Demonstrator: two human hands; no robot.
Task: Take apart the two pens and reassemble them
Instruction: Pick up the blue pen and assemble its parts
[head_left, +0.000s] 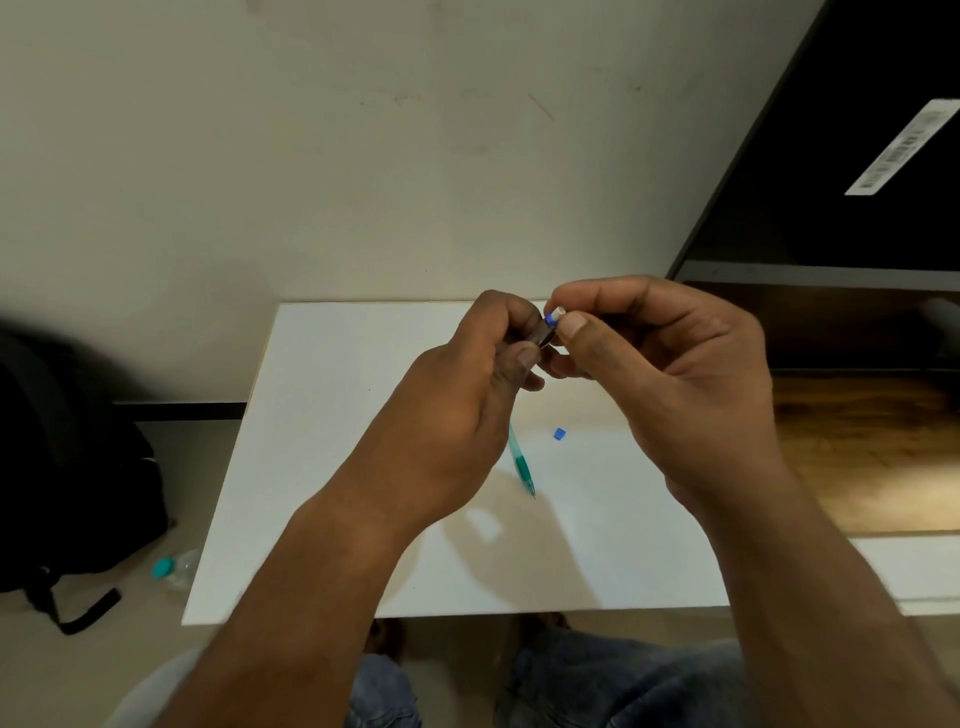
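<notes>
A white table (337, 415) stands against a pale, lightly scuffed wall (311, 156). On the floor to its left slumps a black backpack (67, 467), one strap (88, 610) trailing towards the viewer. Just beside it lies a clear plastic bottle (179, 569) with a teal cap (162, 568). A dark strip (179, 410) runs along the foot of the wall between backpack and table. To the right rises a black cabinet (841, 156) bearing a white barcode label (906, 145), with a brown wooden surface (857, 452) below it. Blue jeans (597, 680) show under the table's near edge.
</notes>
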